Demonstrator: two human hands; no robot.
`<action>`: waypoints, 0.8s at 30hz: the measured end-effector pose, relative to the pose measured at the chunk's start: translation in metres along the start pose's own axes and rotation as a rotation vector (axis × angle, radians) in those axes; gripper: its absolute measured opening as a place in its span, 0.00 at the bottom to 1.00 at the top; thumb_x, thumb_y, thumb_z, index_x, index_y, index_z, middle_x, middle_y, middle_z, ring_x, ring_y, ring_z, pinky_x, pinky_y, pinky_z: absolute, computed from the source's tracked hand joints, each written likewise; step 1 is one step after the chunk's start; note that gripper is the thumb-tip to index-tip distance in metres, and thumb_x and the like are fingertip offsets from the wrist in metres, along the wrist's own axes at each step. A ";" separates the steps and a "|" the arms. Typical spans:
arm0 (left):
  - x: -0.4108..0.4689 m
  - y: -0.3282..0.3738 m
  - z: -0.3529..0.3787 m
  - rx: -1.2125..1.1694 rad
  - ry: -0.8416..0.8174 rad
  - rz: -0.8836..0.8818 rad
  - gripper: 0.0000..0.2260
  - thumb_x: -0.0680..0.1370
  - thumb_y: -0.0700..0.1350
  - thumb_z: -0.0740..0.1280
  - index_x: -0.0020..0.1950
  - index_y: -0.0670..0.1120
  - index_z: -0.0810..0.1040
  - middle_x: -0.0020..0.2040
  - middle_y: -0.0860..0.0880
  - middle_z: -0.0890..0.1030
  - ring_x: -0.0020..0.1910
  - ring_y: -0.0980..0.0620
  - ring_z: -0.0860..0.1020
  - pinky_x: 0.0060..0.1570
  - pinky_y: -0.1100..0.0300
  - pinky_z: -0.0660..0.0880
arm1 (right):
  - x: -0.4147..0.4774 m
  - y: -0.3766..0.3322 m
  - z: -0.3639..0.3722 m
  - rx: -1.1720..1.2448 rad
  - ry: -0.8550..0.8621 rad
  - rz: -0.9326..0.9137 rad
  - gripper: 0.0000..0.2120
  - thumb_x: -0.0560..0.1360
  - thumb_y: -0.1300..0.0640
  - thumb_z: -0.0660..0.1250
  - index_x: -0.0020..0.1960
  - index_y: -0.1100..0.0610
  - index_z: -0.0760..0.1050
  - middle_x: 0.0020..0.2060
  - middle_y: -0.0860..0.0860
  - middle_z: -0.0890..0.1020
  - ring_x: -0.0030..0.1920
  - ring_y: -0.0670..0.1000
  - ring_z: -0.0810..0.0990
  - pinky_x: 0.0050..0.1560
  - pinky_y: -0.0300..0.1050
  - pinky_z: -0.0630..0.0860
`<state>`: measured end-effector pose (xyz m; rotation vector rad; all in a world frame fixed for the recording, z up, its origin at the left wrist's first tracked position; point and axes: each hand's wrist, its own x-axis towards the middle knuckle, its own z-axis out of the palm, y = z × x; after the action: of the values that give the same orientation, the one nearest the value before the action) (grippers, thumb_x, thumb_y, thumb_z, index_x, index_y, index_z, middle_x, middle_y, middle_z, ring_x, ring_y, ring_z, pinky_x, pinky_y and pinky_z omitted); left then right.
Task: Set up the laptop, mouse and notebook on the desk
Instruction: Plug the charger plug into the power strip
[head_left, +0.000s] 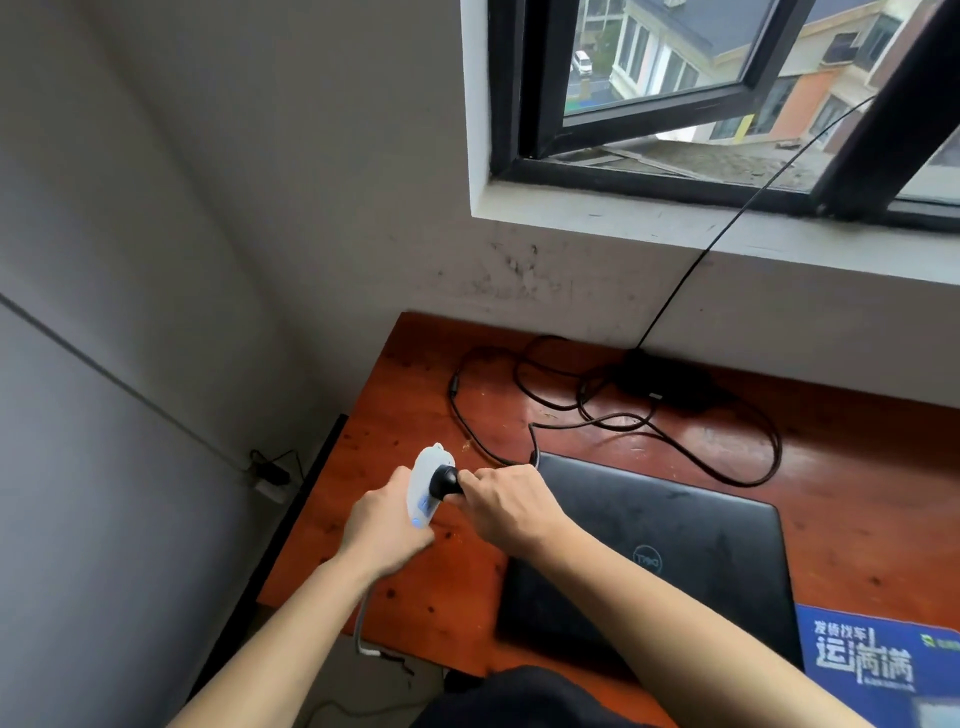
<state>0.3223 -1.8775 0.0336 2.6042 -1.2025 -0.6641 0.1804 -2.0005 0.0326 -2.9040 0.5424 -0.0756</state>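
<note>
A closed black laptop lies on the reddish wooden desk. My left hand grips a white power strip held up over the desk's left part. My right hand holds a black plug pressed against the strip's face. A blue mouse pad with white characters lies at the right front. No mouse or notebook is in view.
A black power adapter and its looped black cable lie behind the laptop; one cable runs up to the open window. The strip's grey cord hangs off the desk's front edge. A wall socket sits low on the left.
</note>
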 end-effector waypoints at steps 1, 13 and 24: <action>0.003 -0.001 0.000 0.034 -0.008 0.011 0.18 0.71 0.49 0.72 0.52 0.51 0.65 0.44 0.50 0.78 0.38 0.47 0.75 0.29 0.60 0.66 | 0.000 0.000 0.004 -0.002 0.002 0.014 0.19 0.84 0.43 0.54 0.52 0.57 0.74 0.43 0.54 0.83 0.38 0.59 0.81 0.34 0.50 0.65; 0.055 -0.026 0.040 -0.106 -0.055 -0.074 0.21 0.78 0.48 0.68 0.67 0.47 0.63 0.58 0.40 0.81 0.54 0.36 0.80 0.49 0.51 0.76 | -0.012 0.028 0.049 -0.069 -0.175 0.189 0.35 0.79 0.57 0.58 0.82 0.54 0.47 0.80 0.63 0.51 0.80 0.63 0.47 0.79 0.60 0.43; 0.106 -0.047 0.086 -0.006 -0.036 -0.167 0.23 0.80 0.47 0.66 0.71 0.42 0.63 0.68 0.40 0.73 0.66 0.40 0.71 0.61 0.48 0.72 | -0.053 0.052 0.096 0.048 -0.649 0.540 0.53 0.73 0.28 0.62 0.81 0.47 0.33 0.79 0.58 0.31 0.79 0.64 0.33 0.78 0.64 0.47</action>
<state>0.3731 -1.9265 -0.0919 2.7204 -0.9981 -0.7469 0.1205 -2.0123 -0.0719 -2.4134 1.1158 0.8653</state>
